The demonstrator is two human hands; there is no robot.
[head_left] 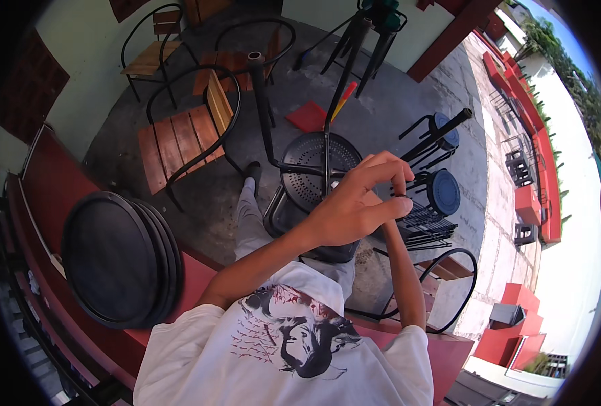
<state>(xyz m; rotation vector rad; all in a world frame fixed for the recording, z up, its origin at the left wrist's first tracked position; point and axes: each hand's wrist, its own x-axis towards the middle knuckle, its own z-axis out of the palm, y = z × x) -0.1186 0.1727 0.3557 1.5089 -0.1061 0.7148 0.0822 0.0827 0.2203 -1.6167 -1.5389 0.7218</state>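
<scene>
Below my hands an upturned black stool shows its round perforated seat [300,179], with tubular legs [263,111] pointing up and outward. My left hand [364,199] is over the right side of the stool. Its fingers are curled, and thumb and forefinger close towards a small dark thing I cannot make out. My right forearm [406,277] comes up behind the left hand. The left hand covers nearly all of my right hand [371,198], so its fingers and anything in them are hidden. Beneath the seat is a black, square-edged support [273,220].
Round black discs [114,260] lean in a stack on the red ledge [195,284] at left. Wooden-slatted chairs [182,145] stand ahead. A red dustpan-like piece [307,116] lies on the grey floor. To the right are blue-topped stools [444,191] and a black metal rack [425,227].
</scene>
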